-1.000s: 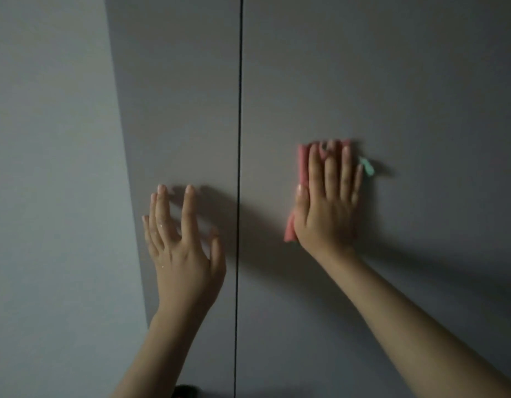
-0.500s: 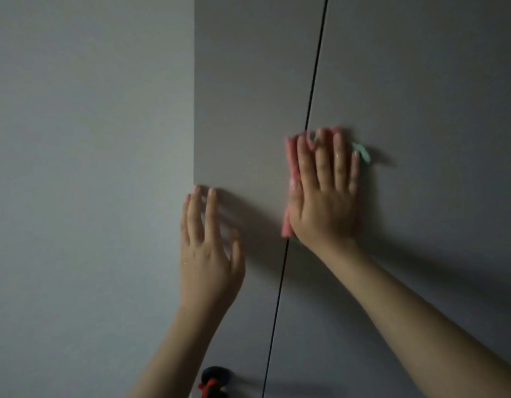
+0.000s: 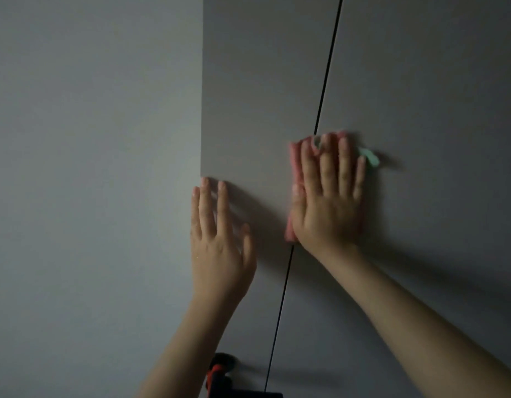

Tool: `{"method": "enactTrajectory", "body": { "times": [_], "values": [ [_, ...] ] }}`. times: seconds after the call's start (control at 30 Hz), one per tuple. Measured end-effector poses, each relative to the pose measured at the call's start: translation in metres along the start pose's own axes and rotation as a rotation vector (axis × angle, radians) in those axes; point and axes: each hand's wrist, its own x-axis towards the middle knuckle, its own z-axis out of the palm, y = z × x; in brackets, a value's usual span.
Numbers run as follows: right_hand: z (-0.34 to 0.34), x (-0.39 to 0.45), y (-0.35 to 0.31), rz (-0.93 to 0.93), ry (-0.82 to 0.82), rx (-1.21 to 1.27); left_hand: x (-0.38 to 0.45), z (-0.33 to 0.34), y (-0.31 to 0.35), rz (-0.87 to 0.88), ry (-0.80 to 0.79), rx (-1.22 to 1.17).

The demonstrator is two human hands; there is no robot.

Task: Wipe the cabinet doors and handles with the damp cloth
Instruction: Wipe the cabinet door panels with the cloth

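Cloth astride the door gap, under the right hand; left door lies to its left.

The right hand (image 3: pixel 329 202) presses the pink cloth (image 3: pixel 295 179) flat against the cabinet, fingers straight and together, the grip pinning rather than clasping. The cloth's long axis runs up and down, parallel with the dark gap (image 3: pixel 324 81) between the two doors, which it covers. A pale green tag (image 3: pixel 369 157) shows past the little finger. The left hand (image 3: pixel 219 239) rests open on the left door (image 3: pixel 257 110), fingertips at its outer edge beside the wall (image 3: pixel 90 168), holding nothing. Judgement: unwiped left-door surface lies between the hands, so a leftward stroke is nearest. No handles are visible.
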Motion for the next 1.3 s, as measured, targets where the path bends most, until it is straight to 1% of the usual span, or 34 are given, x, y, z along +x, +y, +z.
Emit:
{"method": "enactTrajectory", "body": {
  "times": [0.03, 0.07, 0.1, 0.17, 0.2, 0.23, 0.27, 0.37, 0.43, 0.47, 0.5, 0.53, 0.57, 0.6, 0.63, 0.67, 0.7, 0.73, 0.8, 0.87, 0.9, 0.93, 0.97, 1.03, 1.07, 1.1, 1.13, 1.17, 1.2, 1.27, 1.3],
  "values": [
    [0.004, 0.001, -0.01, -0.025, 0.005, 0.021, 0.0, 0.002, 0.0, -0.004, 0.007, -0.002],
    [0.007, -0.004, -0.016, -0.108, -0.013, 0.041, 0.0, 0.005, 0.001, -0.01, 0.018, -0.001],
    [0.01, -0.014, -0.019, -0.235, -0.048, 0.047, 0.0, 0.006, 0.001, -0.021, 0.032, 0.008],
    [0.008, -0.038, -0.004, -0.46, -0.153, 0.03, -0.002, 0.009, 0.004, -0.056, 0.035, 0.03],
    [0.003, -0.044, 0.011, -0.502, -0.192, 0.018, -0.003, 0.01, 0.007, -0.069, 0.032, 0.031],
    [-0.002, -0.043, 0.028, -0.484, -0.204, 0.0, -0.003, 0.011, 0.011, -0.074, 0.03, 0.021],
    [-0.007, -0.04, 0.046, -0.416, -0.188, -0.026, -0.003, 0.012, 0.015, -0.071, 0.027, 0.007],
    [-0.016, -0.017, 0.089, -0.063, -0.078, -0.104, -0.003, 0.019, 0.028, -0.064, 0.031, -0.031],
    [-0.014, -0.009, 0.088, 0.154, 0.006, -0.103, -0.003, 0.027, 0.039, -0.06, 0.029, -0.056],
    [-0.011, -0.011, 0.079, 0.207, 0.029, -0.095, -0.004, 0.032, 0.045, -0.056, 0.024, -0.068],
    [-0.007, -0.018, 0.07, 0.19, 0.025, -0.077, -0.006, 0.037, 0.051, -0.05, 0.021, -0.078],
    [-0.003, -0.03, 0.064, 0.097, -0.005, -0.068, -0.008, 0.041, 0.057, -0.043, 0.019, -0.084],
    [-0.003, -0.046, 0.067, -0.042, -0.067, -0.074, -0.011, 0.047, 0.066, -0.042, 0.014, -0.088],
    [-0.006, -0.062, 0.078, -0.189, -0.136, -0.085, -0.013, 0.051, 0.072, -0.045, 0.009, -0.089],
    [-0.011, -0.075, 0.098, -0.295, -0.187, -0.093, -0.015, 0.055, 0.079, -0.048, 0.004, -0.095],
    [-0.017, -0.083, 0.124, -0.335, -0.204, -0.1, -0.017, 0.058, 0.085, -0.049, 0.003, -0.105],
    [-0.022, -0.086, 0.149, -0.302, -0.193, -0.12, -0.018, 0.061, 0.091, -0.046, 0.006, -0.112],
    [-0.027, -0.085, 0.172, -0.201, -0.155, -0.151, -0.018, 0.064, 0.097, -0.035, 0.008, -0.116],
    [-0.035, -0.07, 0.207, 0.075, -0.049, -0.186, -0.02, 0.072, 0.11, -0.015, 0.014, -0.117],
    [-0.035, -0.057, 0.211, 0.299, 0.026, -0.152, -0.023, 0.08, 0.124, -0.015, 0.007, -0.126],
    [-0.032, -0.055, 0.206, 0.353, 0.054, -0.136, -0.024, 0.086, 0.133, -0.014, 0.004, -0.131],
    [-0.03, -0.057, 0.201, 0.347, 0.071, -0.115, -0.026, 0.093, 0.144, -0.012, 0.001, -0.137],
    [-0.027, -0.063, 0.193, 0.277, 0.057, -0.104, -0.027, 0.097, 0.151, -0.004, -0.001, -0.144],
    [-0.028, -0.085, 0.2, 0.002, -0.057, -0.11, -0.031, 0.11, 0.174, 0.015, -0.005, -0.149],
    [-0.03, -0.097, 0.213, -0.135, -0.113, -0.117, -0.033, 0.115, 0.184, 0.019, -0.006, -0.152],
    [-0.034, -0.106, 0.232, -0.221, -0.14, -0.117, -0.036, 0.12, 0.191, 0.023, -0.006, -0.154],
    [-0.039, -0.114, 0.256, -0.245, -0.138, -0.119, -0.039, 0.126, 0.202, 0.02, -0.006, -0.16],
    [-0.043, -0.121, 0.282, -0.202, -0.118, -0.135, -0.042, 0.131, 0.211, 0.013, -0.008, -0.168],
    [-0.047, -0.125, 0.306, -0.103, -0.082, -0.152, -0.046, 0.135, 0.219, 0.009, -0.011, -0.169],
    [-0.056, -0.126, 0.35, 0.164, -0.014, -0.159, -0.056, 0.147, 0.24, 0.008, -0.022, -0.165],
    [-0.057, -0.122, 0.355, 0.305, 0.015, -0.138, -0.059, 0.151, 0.245, 0.008, -0.028, -0.169]
  ]
}}
